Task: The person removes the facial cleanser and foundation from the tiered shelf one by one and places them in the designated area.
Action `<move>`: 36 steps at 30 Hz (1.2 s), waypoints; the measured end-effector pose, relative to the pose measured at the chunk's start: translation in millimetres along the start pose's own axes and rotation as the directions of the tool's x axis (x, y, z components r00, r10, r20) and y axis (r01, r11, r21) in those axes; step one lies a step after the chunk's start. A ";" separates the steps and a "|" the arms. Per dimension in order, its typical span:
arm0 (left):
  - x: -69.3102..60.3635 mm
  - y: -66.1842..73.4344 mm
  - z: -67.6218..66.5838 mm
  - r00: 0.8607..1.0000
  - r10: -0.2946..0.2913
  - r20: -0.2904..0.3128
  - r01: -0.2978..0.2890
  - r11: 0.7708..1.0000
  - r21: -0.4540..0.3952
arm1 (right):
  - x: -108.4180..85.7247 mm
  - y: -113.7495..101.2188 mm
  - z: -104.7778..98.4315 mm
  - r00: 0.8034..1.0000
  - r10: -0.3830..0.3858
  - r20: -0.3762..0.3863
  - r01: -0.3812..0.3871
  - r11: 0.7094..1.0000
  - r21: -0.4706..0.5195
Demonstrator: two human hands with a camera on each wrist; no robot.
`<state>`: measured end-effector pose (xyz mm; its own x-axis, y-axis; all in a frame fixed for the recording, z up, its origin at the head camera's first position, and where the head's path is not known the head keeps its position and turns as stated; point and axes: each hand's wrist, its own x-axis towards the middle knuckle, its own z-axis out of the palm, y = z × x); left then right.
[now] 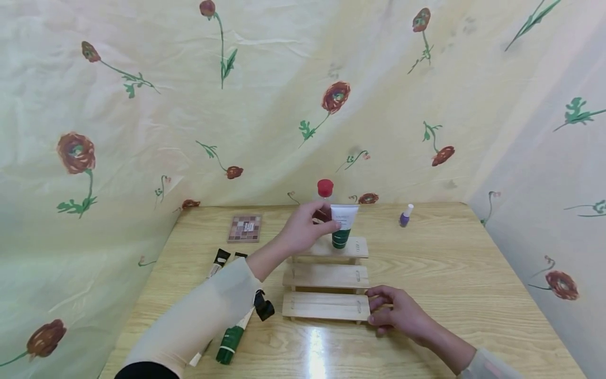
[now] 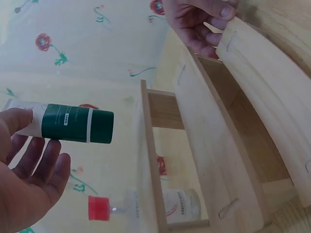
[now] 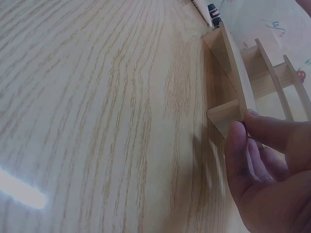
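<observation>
My left hand [image 1: 303, 230] pinches a white and green squeeze tube [image 1: 344, 217] between thumb and fingers, its green cap pointing down. In the head view the tube overlaps the top step of a three-step wooden display rack [image 1: 326, 276]. The left wrist view shows the tube [image 2: 68, 121] apart from the rack's boards. At the rack's front right corner, my right hand [image 1: 400, 316] pinches the end of the lowest step; the right wrist view shows thumb and forefinger on that board [image 3: 237, 77]. Behind the left hand stands a clear bottle with a red cap [image 1: 325, 188], partly hidden.
Left of the rack lie a tube with a green end [image 1: 230, 343] and a black-capped tube [image 1: 221, 257], partly covered by the left arm. An eyeshadow palette [image 1: 244, 228] lies at the back left. A purple nail polish bottle [image 1: 405, 217] stands at the back right.
</observation>
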<state>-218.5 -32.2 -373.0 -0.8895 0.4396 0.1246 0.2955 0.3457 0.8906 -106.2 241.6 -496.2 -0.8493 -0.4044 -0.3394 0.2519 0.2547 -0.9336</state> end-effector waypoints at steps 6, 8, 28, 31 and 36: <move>-21.6 -2.8 -24.5 0.999 0.011 -0.040 -0.013 0.999 -0.041 | -0.3 -0.2 -0.3 1.000 -0.008 0.005 0.008 1.000 0.006; -30.6 -5.7 -33.3 0.998 0.010 -0.063 -0.014 0.998 -0.058 | -0.6 0.3 -0.2 1.000 -0.013 0.006 0.013 1.000 0.008; -167.6 -82.7 -131.8 0.946 -0.170 -0.275 0.185 0.982 0.029 | 0.2 1.5 0.2 1.000 -0.019 0.005 0.019 1.000 0.014; -189.1 -96.9 -140.6 0.934 -0.203 -0.295 0.222 0.974 0.034 | 0.1 1.2 0.1 1.000 -0.020 0.006 0.020 1.000 0.014; -221.2 -118.0 -151.5 0.914 -0.253 -0.317 0.273 0.962 0.021 | 0.6 1.6 -0.3 1.000 -0.019 0.008 0.019 1.000 0.011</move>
<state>-109.4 -295.8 -439.4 -0.9983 0.0514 0.0277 0.0486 0.4695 0.8816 -106.5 242.1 -497.9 -0.8504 -0.4157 -0.3225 0.2407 0.2376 -0.9411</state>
